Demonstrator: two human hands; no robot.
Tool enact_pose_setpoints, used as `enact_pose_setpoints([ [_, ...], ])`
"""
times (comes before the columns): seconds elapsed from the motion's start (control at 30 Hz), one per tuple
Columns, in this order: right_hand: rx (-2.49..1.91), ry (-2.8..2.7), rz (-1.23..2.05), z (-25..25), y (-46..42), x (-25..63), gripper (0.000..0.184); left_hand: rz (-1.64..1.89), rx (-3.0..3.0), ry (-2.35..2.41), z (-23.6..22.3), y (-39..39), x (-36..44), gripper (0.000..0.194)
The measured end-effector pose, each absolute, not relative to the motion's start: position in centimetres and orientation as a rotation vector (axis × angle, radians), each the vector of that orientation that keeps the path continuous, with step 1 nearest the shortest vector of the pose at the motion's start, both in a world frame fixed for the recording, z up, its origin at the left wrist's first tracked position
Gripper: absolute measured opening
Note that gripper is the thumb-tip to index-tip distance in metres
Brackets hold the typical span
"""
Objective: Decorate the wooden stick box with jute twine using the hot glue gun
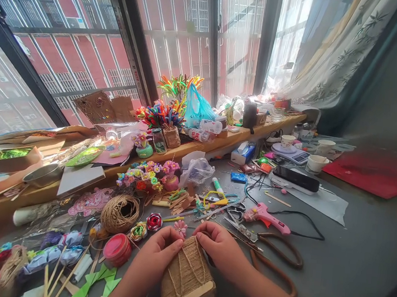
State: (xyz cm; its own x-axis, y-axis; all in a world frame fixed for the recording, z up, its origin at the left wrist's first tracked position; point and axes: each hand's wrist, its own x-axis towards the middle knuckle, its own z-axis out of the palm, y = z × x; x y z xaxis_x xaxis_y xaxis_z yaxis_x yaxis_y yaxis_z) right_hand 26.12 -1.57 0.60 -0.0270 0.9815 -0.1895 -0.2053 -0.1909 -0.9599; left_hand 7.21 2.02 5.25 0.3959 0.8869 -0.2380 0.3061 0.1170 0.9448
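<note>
Grey tabletop (350, 259) below bright windows (178, 33), and front and centre sits one twine-wrapped block (188, 279) between two bare hands, the left hand (159, 255) pinching its far left corner, thumb against fingers, the right hand (219, 250) pinching the far right! Just beyond lie one pink daisy (180, 228) and two rosettes (154, 222), beside one twine ball (114, 222) and one red-topped tub (117, 249); to the right, one pink glue gun (264, 213), one pair of brown-handled scissors (286, 243), and, farther back, three paper cups (315, 165).
</note>
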Motion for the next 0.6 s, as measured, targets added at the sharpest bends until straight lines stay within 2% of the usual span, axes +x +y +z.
enact_pose_setpoints([
  [0.2, -1.146, -1.007, 1.398, 0.4, -1.7, 26.0, 0.026, 0.489, 1.563, 1.156, 7.2, 2.8, 8.1, 0.051],
  [0.33, -1.158, -1.048, 1.339, 0.1, -1.5, 25.9, 0.024, 0.348, 1.598, 1.158, 6.9, 3.3, 8.9, 0.044],
  [0.5, -1.168, -1.153, 1.267, 0.2, -1.5, 26.0, 0.023, 0.240, 1.567, 1.147, 6.3, 3.5, 9.0, 0.051],
  [0.6, -1.203, -1.242, 1.217, 0.9, -2.0, 27.2, 0.031, 0.211, 1.543, 1.156, 6.4, 3.5, 8.9, 0.054],
])
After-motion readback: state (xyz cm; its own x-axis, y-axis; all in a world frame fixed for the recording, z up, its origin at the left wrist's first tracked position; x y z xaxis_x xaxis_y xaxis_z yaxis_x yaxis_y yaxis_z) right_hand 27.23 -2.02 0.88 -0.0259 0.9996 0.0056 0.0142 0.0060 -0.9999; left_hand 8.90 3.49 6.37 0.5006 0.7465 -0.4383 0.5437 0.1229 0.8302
